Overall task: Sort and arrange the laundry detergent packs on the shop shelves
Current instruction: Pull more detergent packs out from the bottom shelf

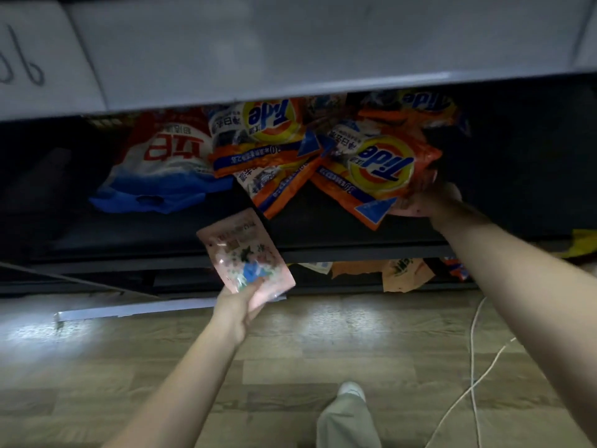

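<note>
My left hand [240,307] grips a small pink pack [245,253] by its lower end, in front of the dark shelf's edge. My right hand [426,200] reaches into the dark middle shelf [323,227] and holds an orange Tide pack [378,173] at its right side. More orange Tide packs [261,137] lie in a loose heap behind and left of it, some overlapping. A white, red and blue bag [161,166] lies at the left of the heap. Another Tide pack [423,105] shows at the back right, partly hidden by the shelf above.
A grey upper shelf [290,50] overhangs the packs, with a white label [35,59] at its left. Under the dark shelf, orange and yellow packs [403,274] lie on a lower level. Wood-look floor [290,367], a white cable [475,367] and my leg and shoe [349,415] are below.
</note>
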